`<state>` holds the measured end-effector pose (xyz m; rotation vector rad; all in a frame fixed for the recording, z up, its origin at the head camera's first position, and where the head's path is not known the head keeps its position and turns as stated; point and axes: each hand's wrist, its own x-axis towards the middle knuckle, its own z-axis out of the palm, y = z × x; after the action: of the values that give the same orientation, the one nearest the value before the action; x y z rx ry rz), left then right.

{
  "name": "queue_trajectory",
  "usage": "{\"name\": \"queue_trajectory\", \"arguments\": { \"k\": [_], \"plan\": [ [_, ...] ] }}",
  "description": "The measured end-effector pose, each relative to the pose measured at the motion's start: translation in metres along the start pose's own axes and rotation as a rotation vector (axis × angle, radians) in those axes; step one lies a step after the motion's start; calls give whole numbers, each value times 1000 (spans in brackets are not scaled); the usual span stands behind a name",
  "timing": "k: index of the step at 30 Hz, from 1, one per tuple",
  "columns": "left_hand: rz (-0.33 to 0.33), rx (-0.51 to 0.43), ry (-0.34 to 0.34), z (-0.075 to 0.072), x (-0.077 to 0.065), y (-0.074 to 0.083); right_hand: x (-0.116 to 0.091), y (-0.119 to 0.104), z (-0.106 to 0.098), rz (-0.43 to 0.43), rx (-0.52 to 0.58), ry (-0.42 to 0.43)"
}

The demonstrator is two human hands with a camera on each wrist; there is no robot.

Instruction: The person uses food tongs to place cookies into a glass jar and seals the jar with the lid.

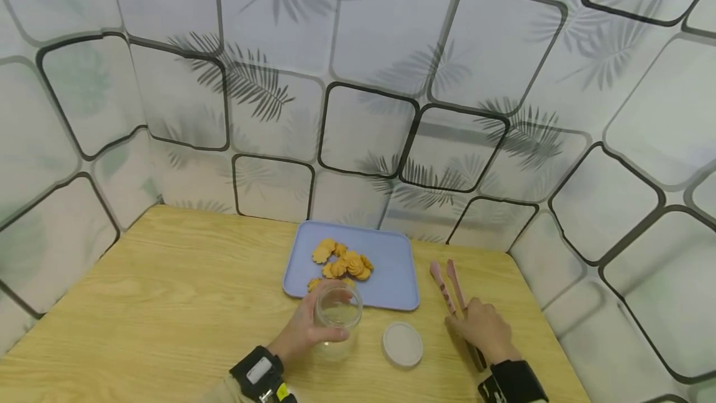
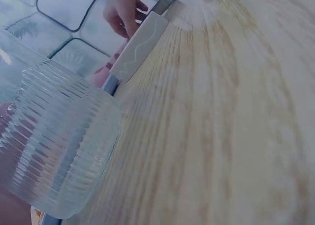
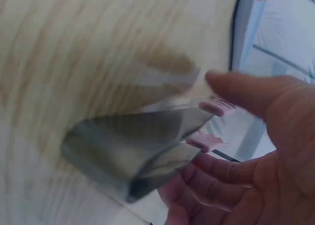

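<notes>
- Curling round a clear ribbed glass jar [image 1: 339, 312]: left hand's [image 1: 304, 329] fingers
- Right hand [image 1: 485, 329]: thumb and fingers spread about pink-and-silver metal tongs [image 3: 150, 129]
- Between both hands' fingers: round white lid [image 1: 402, 345]

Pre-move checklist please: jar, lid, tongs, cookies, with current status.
1. Jar held by left hand: ok.
2. Jar mouth uncovered: ok; white lid lies beside it.
3. Jar base flat on table: cannot tell.
4. Cookies on blue tray: ok.
5. Tongs pinched by right hand: not ok; thumb stands apart from them.
</notes>
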<state>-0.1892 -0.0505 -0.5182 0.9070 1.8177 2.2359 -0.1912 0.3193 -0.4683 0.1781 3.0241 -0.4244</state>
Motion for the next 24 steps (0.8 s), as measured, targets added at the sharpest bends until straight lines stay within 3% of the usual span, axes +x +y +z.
{"name": "queue_trajectory", "arguments": {
  "k": [2,5,9,12,14,18,21,24],
  "plan": [
    [3,3,6,0,0,0,3,3,1,8,30,-35],
    [15,11,7,-1,0,-1,9,5,4,-17,67,-10],
    [36,34,-5,-1,-1,-3,17,1,10,-138,165,62],
    [41,56,-7,-3,-2,-3,20,-11,13,-278,203,98],
    [39,63,0,-3,-3,-3,21,-22,15,-359,175,101],
    [45,61,3,-4,-3,-2,21,-43,19,-507,-11,178],
    [61,65,-5,-4,-1,-3,21,-51,22,-552,-123,247],
    [65,67,-9,-2,0,-4,21,-55,25,-563,-164,284]
  ]
}}
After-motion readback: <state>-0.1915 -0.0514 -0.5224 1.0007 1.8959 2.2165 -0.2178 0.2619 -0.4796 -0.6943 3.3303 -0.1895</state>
